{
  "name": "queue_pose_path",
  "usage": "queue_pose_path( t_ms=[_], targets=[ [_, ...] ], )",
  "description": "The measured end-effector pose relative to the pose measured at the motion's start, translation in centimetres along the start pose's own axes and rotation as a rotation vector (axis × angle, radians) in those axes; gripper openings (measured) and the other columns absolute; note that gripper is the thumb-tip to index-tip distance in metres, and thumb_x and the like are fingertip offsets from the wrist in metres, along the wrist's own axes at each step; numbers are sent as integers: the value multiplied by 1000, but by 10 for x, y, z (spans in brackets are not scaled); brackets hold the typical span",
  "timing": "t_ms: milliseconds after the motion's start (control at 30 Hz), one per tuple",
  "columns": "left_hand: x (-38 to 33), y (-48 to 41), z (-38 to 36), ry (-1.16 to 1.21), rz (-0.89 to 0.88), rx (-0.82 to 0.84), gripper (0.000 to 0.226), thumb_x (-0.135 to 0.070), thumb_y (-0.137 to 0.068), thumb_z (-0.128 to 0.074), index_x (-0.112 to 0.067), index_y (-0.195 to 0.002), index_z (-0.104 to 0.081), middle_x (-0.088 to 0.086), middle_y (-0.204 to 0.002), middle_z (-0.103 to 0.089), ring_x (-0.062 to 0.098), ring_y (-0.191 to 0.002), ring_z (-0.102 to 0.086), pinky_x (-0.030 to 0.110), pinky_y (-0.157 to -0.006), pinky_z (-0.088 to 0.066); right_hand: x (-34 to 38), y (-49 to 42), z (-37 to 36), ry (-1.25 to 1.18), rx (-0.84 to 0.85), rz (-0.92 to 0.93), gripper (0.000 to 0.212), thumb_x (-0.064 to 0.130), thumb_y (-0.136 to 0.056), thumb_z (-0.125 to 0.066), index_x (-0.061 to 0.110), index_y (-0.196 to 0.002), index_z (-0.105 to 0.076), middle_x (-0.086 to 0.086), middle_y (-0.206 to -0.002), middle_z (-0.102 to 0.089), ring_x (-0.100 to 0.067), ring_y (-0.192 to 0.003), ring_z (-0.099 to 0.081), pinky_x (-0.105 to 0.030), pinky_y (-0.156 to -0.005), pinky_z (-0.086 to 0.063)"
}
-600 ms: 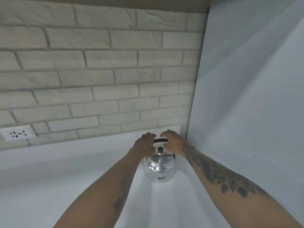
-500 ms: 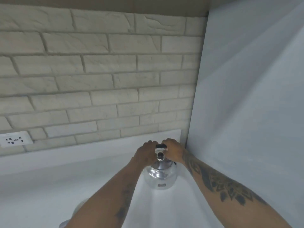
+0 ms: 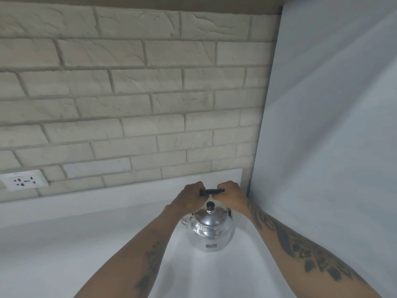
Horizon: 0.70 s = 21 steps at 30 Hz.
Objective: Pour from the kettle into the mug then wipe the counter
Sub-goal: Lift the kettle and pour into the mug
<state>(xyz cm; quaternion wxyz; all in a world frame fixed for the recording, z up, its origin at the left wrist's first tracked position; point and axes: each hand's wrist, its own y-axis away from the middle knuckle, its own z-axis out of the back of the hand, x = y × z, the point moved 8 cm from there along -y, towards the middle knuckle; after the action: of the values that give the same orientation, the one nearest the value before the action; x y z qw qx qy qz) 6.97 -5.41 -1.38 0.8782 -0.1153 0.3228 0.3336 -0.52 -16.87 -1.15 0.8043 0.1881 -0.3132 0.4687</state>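
Observation:
A shiny silver kettle [image 3: 210, 231] with a black lid knob stands on the white counter [image 3: 64, 254] near the right-hand corner. Its black handle [image 3: 211, 192] arches above the lid. My left hand [image 3: 189, 200] grips the handle's left end and my right hand [image 3: 231, 195] grips its right end. The spout pokes out to the left, partly hidden behind my left wrist. No mug and no cloth are in view.
A pale brick wall [image 3: 129, 104] rises behind the counter, with a white socket [image 3: 23, 180] at the left. A plain white panel [image 3: 333, 147] closes off the right side, close to the kettle.
Both hands have settled around the kettle's handle, which now stands upright above the lid. The mug edge seen low at the left half a second ago is out of the frame.

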Motion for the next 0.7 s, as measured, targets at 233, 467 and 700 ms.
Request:
queue_pose_path(
  t_ms=[233, 467, 700],
  targets=[
    [-17, 40, 50, -5, -32, -19, 10, -21, -84, -60, -13, -80, -55, 3, -80, -58, 18, -65, -51, 28, -58, -40, 48, 20, 15, -125, -91, 108, 42, 13, -72, -75, 21, -43, -45, 7, -46, -41, -1, -40, -37, -14, -40, -27],
    [-16, 91, 95, 23, -88, -86, 18, -28, -80, -75, -22, -72, -60, 2, -72, -62, 14, -57, -57, 22, -56, -46, 94, 53, 7, -273, -69, 200, 38, 13, -72, -78, 18, -46, -49, 8, -44, -37, -3, -42, -34, -14, -41, -27],
    [6, 152, 115, 201, -109, -159, 22, -29, -77, -80, -15, -89, -67, 11, -84, -71, 22, -68, -66, 31, -71, -54, 124, 84, 1, -266, -52, 240, 40, 13, -72, -78, 18, -46, -49, 9, -42, -36, -5, -41, -32, -15, -39, -26]
  ],
)
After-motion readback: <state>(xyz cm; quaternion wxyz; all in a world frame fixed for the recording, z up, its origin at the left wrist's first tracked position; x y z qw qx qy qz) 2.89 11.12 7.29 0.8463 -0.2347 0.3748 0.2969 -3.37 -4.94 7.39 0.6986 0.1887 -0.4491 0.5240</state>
